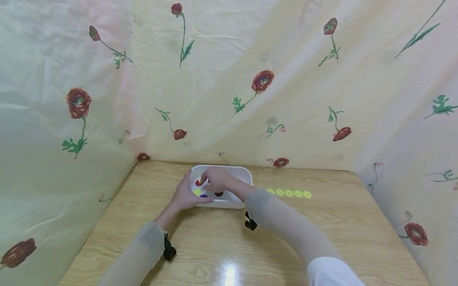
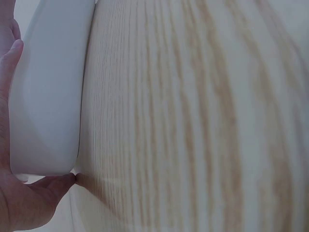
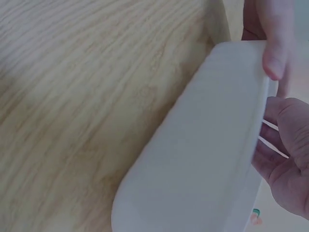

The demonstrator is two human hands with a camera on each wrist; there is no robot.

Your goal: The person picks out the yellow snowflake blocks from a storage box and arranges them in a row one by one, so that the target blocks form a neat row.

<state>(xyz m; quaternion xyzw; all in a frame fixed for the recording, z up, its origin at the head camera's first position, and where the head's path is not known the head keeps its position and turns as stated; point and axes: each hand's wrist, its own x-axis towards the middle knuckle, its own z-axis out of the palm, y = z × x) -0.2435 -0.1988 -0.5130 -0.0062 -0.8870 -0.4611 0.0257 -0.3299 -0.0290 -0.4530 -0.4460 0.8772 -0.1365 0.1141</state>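
Note:
A white tray [image 1: 232, 204] stands near the back of the table, with small flower-shaped pieces inside. Among them are a red piece [image 1: 198, 183], a yellow piece [image 1: 197, 192], a blue piece [image 1: 203, 196] and a dark piece [image 1: 218, 194]. My left hand [image 1: 183, 196] grips the tray's left end, thumb along the near rim; in the left wrist view its fingers [image 2: 58, 186] reach round the tray wall. My right hand [image 1: 216, 178] dips into the tray with bent fingers; the tray wall [image 3: 193, 140] hides its fingertips in the right wrist view, and whether they pinch a piece is unclear.
To the right of the tray, several yellow flower pieces [image 1: 290, 193] lie in a row on the wooden table [image 1: 214, 238]. Flower-printed cloth [image 1: 222, 99] hangs behind and along both sides. A black wrist device [image 1: 169, 250] hangs under the left forearm.

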